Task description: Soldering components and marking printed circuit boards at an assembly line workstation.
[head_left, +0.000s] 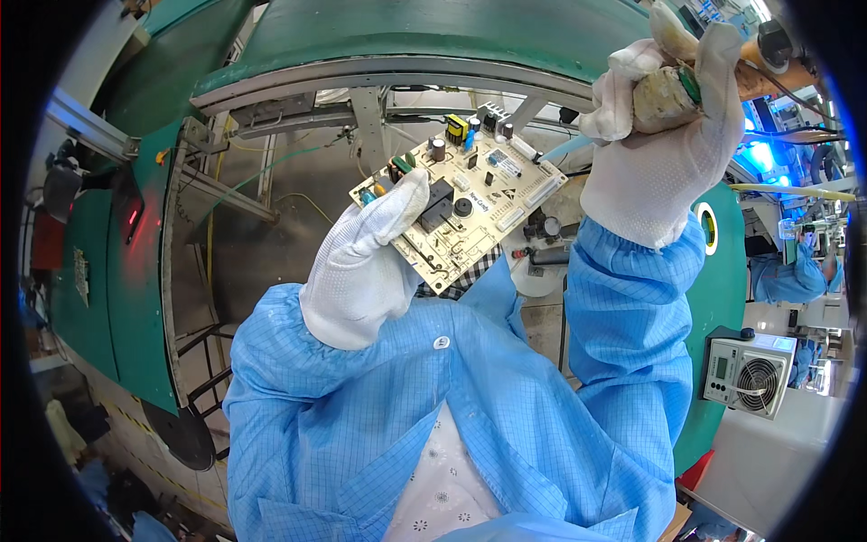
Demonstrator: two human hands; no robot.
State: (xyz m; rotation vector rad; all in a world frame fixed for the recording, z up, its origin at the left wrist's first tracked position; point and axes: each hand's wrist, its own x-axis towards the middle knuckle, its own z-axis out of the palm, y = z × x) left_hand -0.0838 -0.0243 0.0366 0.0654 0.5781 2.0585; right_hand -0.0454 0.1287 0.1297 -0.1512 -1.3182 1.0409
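Observation:
My left hand (pixel 366 262), in a white glove, grips a cream circuit board (pixel 488 194) by its near left edge, thumb on top. The board is tilted and held above the floor in front of me. Capacitors, a black relay, a yellow-wrapped transformer and white connectors stand on its upper face. My right hand (pixel 664 149), also gloved, is raised at the upper right, apart from the board. Its fingers curl around a rough, beige, worn-looking lump (pixel 666 99) with a green edge; its exact kind I cannot make out.
A green conveyor belt (pixel 433 36) with a metal frame runs across the far side. Another green-topped bench (pixel 126 271) stands left. To the right are a green surface (pixel 713 316) and a small fan unit (pixel 750 372). Another person's forearm (pixel 777 79) is beside my right hand.

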